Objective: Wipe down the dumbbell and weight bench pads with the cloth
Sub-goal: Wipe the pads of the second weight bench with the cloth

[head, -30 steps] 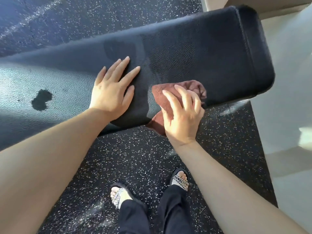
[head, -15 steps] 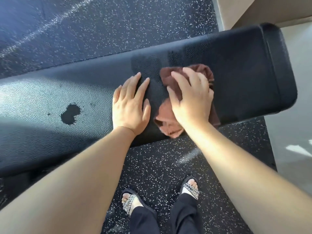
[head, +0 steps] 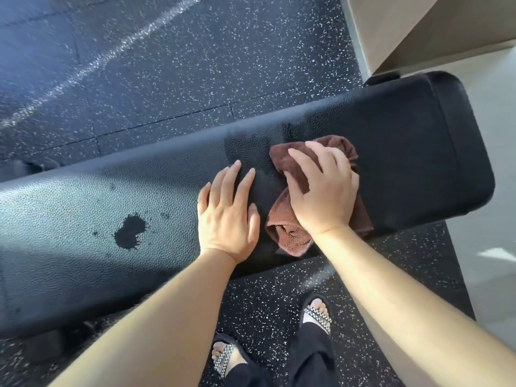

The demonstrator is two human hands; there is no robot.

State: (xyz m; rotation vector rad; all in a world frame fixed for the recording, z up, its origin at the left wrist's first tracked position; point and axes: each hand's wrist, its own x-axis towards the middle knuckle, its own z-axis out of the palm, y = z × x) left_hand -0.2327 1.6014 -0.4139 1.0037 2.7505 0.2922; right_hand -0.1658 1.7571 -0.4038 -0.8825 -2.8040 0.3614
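Note:
A black textured bench pad [head: 405, 152] runs across the view from lower left to upper right. A crumpled brown cloth [head: 287, 233] lies on the pad near its front edge. My right hand [head: 321, 191] presses flat on the cloth, fingers spread and pointing up-left. Just to the left of the cloth, my left hand [head: 227, 213] rests flat on the bare pad with straight fingers. A dark wet blotch [head: 129, 233] sits on the pad left of my left hand. No dumbbell is in view.
Black speckled rubber flooring [head: 167, 65] surrounds the bench. My feet in sandals [head: 317, 314] stand close to the pad's front edge. A beige wall or step [head: 418, 32] rises at the top right, with pale floor [head: 497, 233] along the right side.
My right hand has pushed the cloth from the pad's front edge farther up across the pad. My left hand stays flat beside it.

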